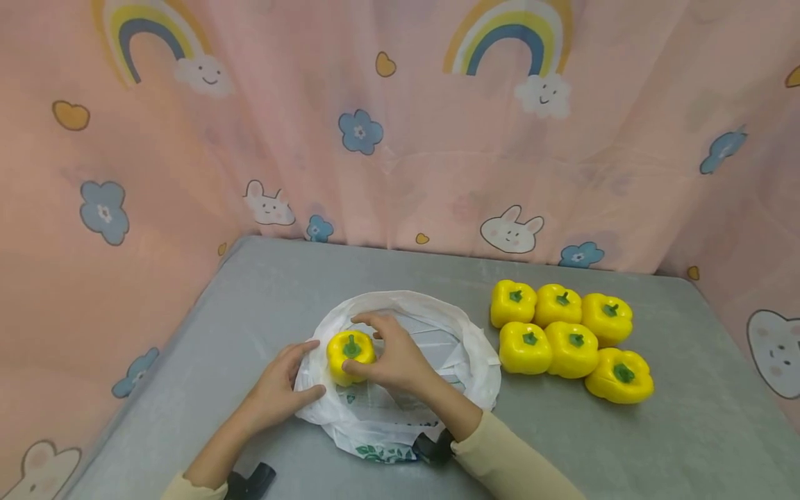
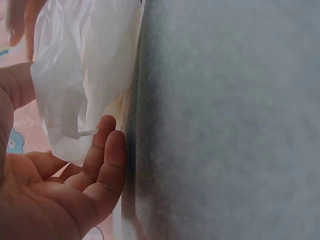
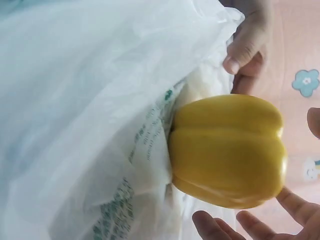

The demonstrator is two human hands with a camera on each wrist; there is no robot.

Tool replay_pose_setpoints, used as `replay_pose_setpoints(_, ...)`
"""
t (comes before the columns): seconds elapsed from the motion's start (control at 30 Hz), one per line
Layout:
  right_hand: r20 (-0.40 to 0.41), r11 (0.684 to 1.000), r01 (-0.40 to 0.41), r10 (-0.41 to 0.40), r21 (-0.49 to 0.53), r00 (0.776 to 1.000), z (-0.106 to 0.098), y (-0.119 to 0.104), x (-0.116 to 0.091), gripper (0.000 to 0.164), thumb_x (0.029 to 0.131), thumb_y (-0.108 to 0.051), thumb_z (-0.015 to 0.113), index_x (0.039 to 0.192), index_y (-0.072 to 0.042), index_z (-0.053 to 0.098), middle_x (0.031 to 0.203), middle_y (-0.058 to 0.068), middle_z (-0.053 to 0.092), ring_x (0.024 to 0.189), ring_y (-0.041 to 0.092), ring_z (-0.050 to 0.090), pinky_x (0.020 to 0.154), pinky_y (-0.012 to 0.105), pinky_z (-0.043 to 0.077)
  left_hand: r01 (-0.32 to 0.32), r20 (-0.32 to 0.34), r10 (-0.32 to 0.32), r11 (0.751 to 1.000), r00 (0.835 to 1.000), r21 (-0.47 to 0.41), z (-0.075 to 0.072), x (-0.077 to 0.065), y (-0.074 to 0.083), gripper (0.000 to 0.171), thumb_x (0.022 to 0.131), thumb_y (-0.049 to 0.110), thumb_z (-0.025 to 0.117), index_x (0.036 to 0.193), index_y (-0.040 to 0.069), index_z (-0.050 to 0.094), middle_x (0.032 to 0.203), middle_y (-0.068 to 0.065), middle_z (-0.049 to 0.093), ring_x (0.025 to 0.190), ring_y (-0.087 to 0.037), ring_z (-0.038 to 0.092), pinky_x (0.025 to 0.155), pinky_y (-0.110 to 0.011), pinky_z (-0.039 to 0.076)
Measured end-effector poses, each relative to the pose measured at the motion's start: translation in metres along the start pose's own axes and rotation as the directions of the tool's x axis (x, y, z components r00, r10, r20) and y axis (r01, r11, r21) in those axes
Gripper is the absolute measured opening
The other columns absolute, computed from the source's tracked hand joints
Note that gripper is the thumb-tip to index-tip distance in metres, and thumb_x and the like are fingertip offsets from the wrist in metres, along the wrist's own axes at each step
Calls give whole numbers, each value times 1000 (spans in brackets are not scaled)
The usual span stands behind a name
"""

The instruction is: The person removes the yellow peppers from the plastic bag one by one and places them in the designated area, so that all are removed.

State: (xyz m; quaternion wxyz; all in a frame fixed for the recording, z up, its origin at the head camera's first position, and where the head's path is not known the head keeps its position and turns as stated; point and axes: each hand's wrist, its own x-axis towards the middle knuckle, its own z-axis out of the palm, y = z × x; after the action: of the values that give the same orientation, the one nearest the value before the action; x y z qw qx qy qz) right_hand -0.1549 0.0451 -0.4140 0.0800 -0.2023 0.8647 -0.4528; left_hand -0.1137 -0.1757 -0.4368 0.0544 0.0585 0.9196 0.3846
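A white plastic bag [image 1: 481, 347] with green print lies spread on the grey table, its rim rolled into a ring. Inside it, by the left rim, a yellow bell pepper [image 1: 351, 371] stands with its green stem up. My right hand [image 1: 400, 354] reaches over the bag with thumb and fingers spread around this pepper. In the right wrist view, a gap shows between the thumb [image 3: 314, 122] and the pepper, while one fingertip is right at its lower edge. My left hand [image 1: 275, 389] rests at the bag's left side, its loosely bent fingers [image 2: 112, 155] against the outside of the plastic.
To the right of the bag, several yellow bell peppers [image 1: 571, 351] sit close together in two rows on the grey table [image 1: 700, 444]. A pink printed curtain [image 1: 425, 180] hangs behind the table and at both sides.
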Motion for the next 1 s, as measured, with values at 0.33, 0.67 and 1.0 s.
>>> replay_pose_setpoints(0.33,33,996,-34,36,-86,999,15,3,7,77,68,-41,79,137,-23,49,129,3,54,106,18,55,93,43,50,14,-7,-13,1000,1000,19,2,0,0,69,79,19,77,141,9,46,140,-16,48,130,-36,47,105,-54,43)
replay_pose_setpoints(0.67,51,990,-51,59,-135,997,23,-3,9,80,67,-49,77,138,-26,47,129,2,54,106,17,55,92,43,53,5,-9,-5,1000,1000,10,3,0,-2,70,80,19,76,141,9,45,141,-17,47,131,-37,46,105,-55,42)
replay_pose_setpoints(1.0,51,986,-41,49,-160,997,26,-3,10,70,69,-43,77,132,-26,51,125,2,55,103,17,55,89,41,53,-1,-13,1,1000,1000,6,5,1,-5,70,79,17,76,141,8,45,140,-17,48,131,-37,46,106,-55,42)
